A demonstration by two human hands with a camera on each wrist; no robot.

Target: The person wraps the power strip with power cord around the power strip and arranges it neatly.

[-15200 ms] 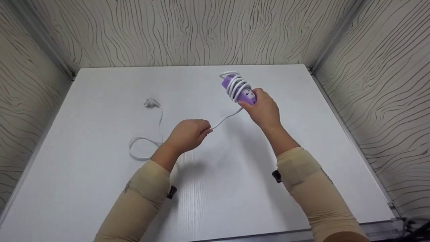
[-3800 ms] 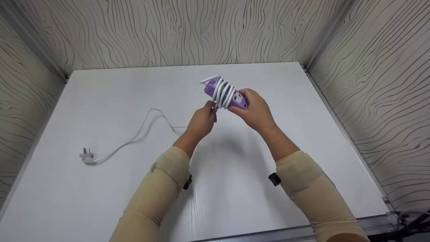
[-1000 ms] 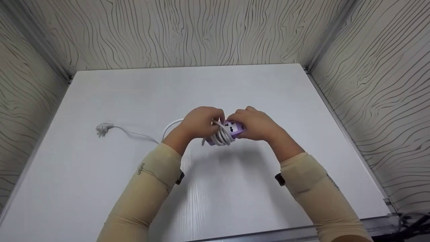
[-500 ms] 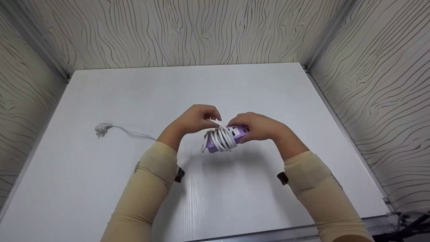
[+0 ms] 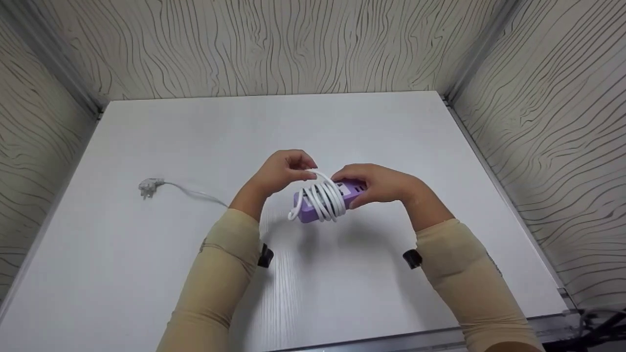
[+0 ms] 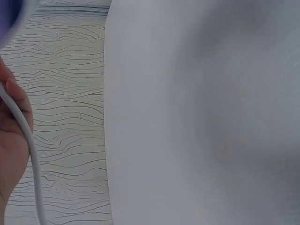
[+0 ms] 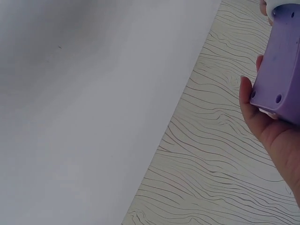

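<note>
A purple power strip [image 5: 308, 213] with white socket faces is held above the table, and several turns of its white cord [image 5: 324, 200] wrap round its middle. My right hand [image 5: 386, 185] grips the strip's right end between thumb and fingers; the right wrist view shows the purple underside of the strip [image 7: 279, 61] in that hand. My left hand [image 5: 281, 171] pinches the cord just above the wraps. In the left wrist view the cord [image 6: 29, 136] runs across the palm. The plug [image 5: 150, 187] lies on the table at the left, its lead passing behind my left forearm.
The white table [image 5: 186, 137] is closed in by wood-grain panels [image 5: 274, 44] at the back and both sides. A metal rail [image 5: 547, 325] runs along the front edge, with dark cables [image 5: 606, 327] at the lower right corner.
Since a second ago, my hands have drawn slightly apart and the strip has tilted, showing more of its wrapped side. Earlier, the strip was higher and the plug lay elsewhere on the table.
</note>
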